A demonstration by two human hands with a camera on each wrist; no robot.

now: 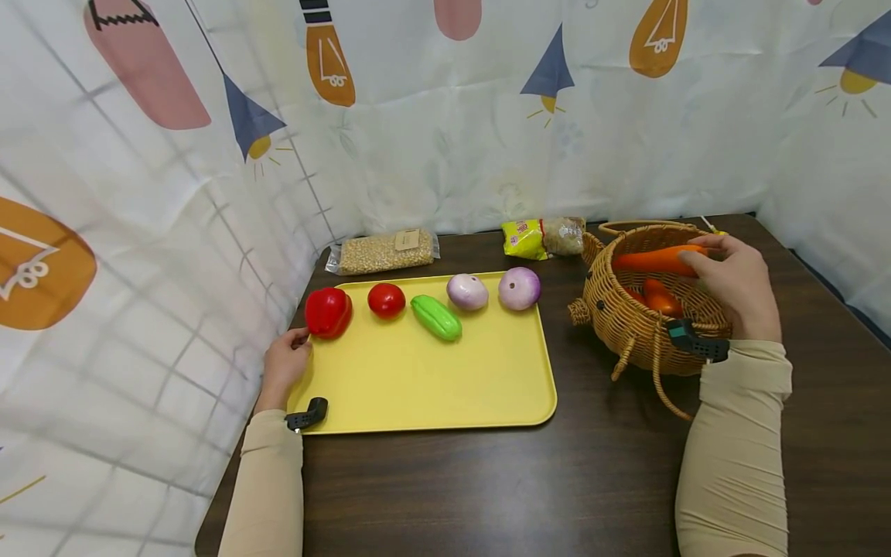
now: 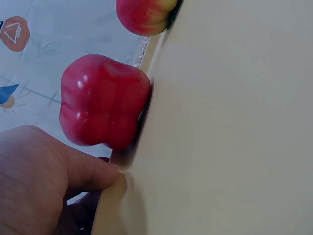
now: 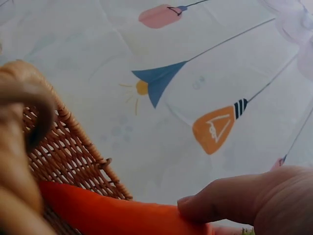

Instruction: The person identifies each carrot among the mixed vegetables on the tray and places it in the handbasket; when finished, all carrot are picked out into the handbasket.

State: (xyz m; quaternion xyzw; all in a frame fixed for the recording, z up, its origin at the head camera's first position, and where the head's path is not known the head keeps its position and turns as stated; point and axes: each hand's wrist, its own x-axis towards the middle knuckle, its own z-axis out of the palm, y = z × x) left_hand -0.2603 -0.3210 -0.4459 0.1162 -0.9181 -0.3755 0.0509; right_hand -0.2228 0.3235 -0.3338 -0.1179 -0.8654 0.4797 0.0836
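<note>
My right hand (image 1: 741,282) pinches the thick end of an orange carrot (image 1: 654,261) at the mouth of a wicker basket (image 1: 619,325). The thumb lies on top of the carrot (image 3: 122,215) in the right wrist view. Below it in the basket sit red-orange vegetables (image 1: 661,299), partly hidden. My left hand (image 1: 284,367) grips the left rim of a yellow tray (image 1: 431,387), thumb on top and fingers underneath. Just beyond that thumb rests a red bell pepper (image 2: 102,103). Along the tray's far side lie a tomato (image 1: 386,300), a green vegetable (image 1: 436,317) and two purple onions (image 1: 519,288).
Behind the tray lie a clear bag of grains (image 1: 379,251) and a yellow packet (image 1: 525,238) beside a brownish pack (image 1: 564,234). A rope handle (image 1: 657,371) hangs down the basket's near side. Patterned curtain (image 1: 445,155) encloses the dark wooden table (image 1: 487,495) at back and left.
</note>
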